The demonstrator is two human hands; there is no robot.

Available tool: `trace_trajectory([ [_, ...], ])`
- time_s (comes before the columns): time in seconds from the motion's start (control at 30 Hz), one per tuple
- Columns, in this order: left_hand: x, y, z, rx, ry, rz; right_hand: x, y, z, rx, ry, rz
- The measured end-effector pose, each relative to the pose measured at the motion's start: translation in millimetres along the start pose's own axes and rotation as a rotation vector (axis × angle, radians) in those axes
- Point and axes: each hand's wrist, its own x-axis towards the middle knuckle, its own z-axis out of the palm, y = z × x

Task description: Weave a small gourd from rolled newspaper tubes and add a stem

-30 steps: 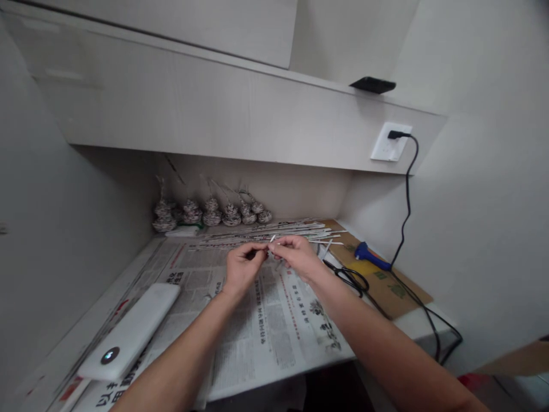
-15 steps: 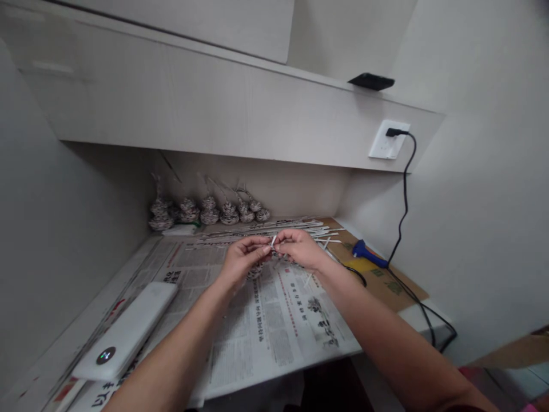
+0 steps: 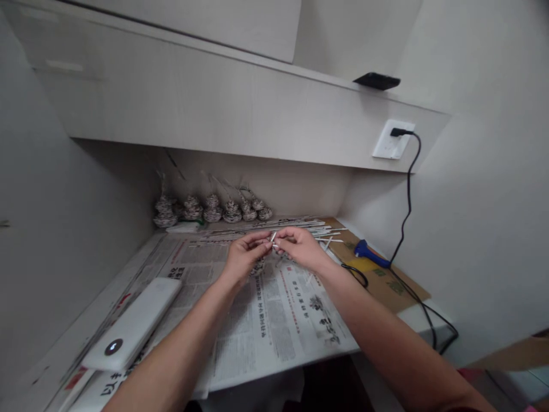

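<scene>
My left hand (image 3: 245, 254) and my right hand (image 3: 300, 247) meet over the newspaper-covered desk. Both pinch a small woven paper piece (image 3: 258, 267), made of rolled newspaper strips and mostly hidden beneath my fingers. A short white strip end (image 3: 273, 236) sticks up between the fingertips. More thin strips (image 3: 309, 278) show below my right hand; whether they join the woven piece I cannot tell.
Several woven gourd shapes (image 3: 213, 209) stand at the back. Paper sticks (image 3: 319, 227) lie in front of them. A white power bank (image 3: 137, 320) is at left. On cardboard (image 3: 398, 286) at right rests a blue glue gun (image 3: 371, 253), its black cord (image 3: 404, 212) running to the socket (image 3: 388, 147).
My hands stay together on the paper piece, with only small finger movements around the white strip. The whole view has shifted slightly.
</scene>
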Motion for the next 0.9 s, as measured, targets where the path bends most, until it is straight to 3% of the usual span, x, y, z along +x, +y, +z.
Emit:
trace_trajectory([
  [0.3, -2, 7, 0, 0.129, -0.039, -0.064, -6, 0, 1, -0.358, 0.110, -0.333],
  [0.53, -2, 13, -6, 0.233, -0.098, -0.123, -16, -3, 1, -0.454, 0.111, -0.525],
  [0.7, -3, 14, -4, 0.223, -0.127, -0.141, -9, 1, 4, -0.271, 0.088, -0.380],
  [0.9, 0, 12, -3, 0.092, -0.016, -0.138, -2, 4, -2, 0.089, 0.217, -0.122],
])
